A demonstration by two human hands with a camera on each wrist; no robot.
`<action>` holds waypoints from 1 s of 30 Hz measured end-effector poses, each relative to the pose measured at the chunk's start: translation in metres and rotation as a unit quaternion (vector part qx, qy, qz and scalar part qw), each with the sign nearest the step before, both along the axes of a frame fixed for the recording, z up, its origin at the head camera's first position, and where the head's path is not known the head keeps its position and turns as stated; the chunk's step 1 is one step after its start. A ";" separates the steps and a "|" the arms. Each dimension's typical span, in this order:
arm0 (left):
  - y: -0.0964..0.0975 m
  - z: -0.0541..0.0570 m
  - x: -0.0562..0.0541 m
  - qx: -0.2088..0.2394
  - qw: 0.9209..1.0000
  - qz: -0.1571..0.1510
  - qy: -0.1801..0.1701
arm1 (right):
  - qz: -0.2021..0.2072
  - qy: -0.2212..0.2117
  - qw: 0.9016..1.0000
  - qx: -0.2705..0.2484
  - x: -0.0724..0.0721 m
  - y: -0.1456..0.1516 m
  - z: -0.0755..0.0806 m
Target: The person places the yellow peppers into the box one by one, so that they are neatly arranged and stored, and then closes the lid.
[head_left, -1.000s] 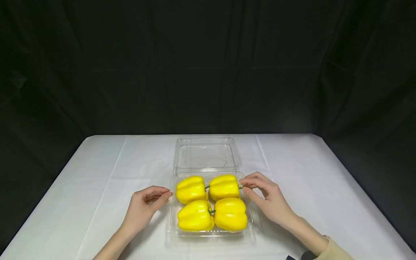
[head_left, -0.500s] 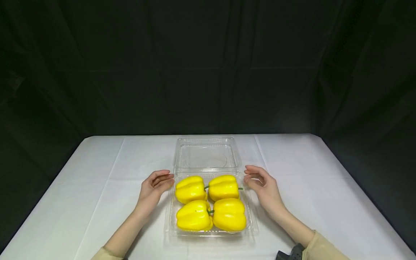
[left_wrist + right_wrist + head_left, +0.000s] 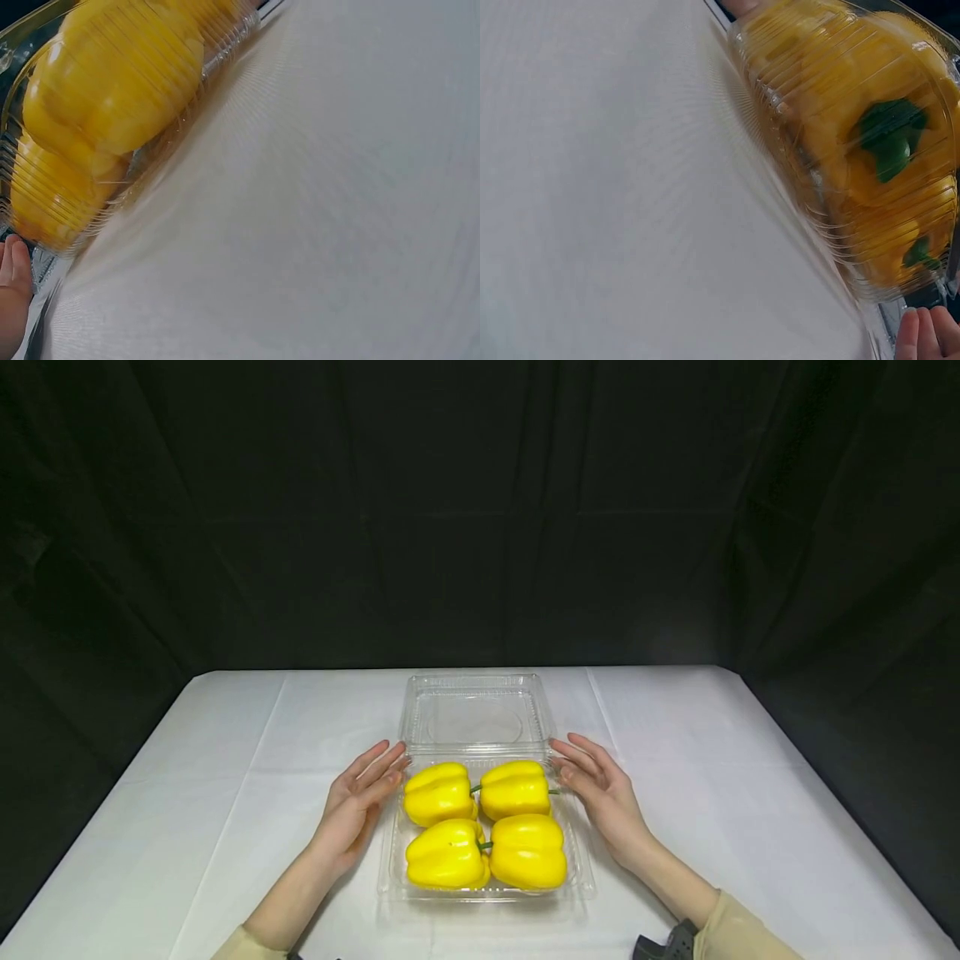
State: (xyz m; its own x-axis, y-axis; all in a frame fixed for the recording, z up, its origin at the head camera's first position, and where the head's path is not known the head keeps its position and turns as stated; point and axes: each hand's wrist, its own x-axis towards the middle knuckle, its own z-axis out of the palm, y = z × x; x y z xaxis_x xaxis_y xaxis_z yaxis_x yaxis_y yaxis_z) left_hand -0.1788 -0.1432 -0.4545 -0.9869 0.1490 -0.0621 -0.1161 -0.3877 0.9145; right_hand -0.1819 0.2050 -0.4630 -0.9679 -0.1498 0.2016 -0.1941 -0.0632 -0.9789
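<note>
A clear plastic clamshell container [image 3: 483, 896] lies on the table in the head view with its lid [image 3: 476, 710] folded back flat, away from the person. Several yellow bell peppers [image 3: 528, 853] with green stems sit in the base in two rows. My left hand [image 3: 352, 814] is at the left side near the hinge, fingers extended and fingertips right at the edge. Opposite it, my right hand [image 3: 607, 802] has its fingers extended toward the right end of the hinge. Both wrist views show the ribbed container wall, with fingertips [image 3: 19, 262] close to its far corner.
A white cloth [image 3: 240, 827] covers the table. Black curtains [image 3: 465, 518] hang behind it and along both sides. A dark device [image 3: 667, 942] sits at the right wrist beside a beige sleeve [image 3: 738, 931].
Both hands have moved away from the person along the container sides, up to the hinge. Their fingers have straightened. The peppers and the lid stay as they were.
</note>
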 end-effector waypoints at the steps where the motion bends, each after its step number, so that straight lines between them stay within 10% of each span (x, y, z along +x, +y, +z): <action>1: 0.000 0.000 0.000 0.005 1.000 -0.001 -0.001 | 0.002 0.001 1.000 -0.003 0.000 0.000 0.000; 30: 0.001 0.001 0.003 -0.018 0.999 -0.007 0.035 | 0.010 0.045 0.999 -0.003 0.001 0.001 0.002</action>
State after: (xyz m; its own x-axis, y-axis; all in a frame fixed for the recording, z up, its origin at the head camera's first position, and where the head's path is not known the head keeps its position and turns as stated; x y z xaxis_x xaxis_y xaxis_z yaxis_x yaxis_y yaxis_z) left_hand -0.1760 -0.1421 -0.4531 -0.9868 0.1621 0.0018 -0.0561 -0.3522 0.9342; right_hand -0.1811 0.2056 -0.4611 -0.9425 -0.1663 0.2897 -0.2810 -0.0744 -0.9568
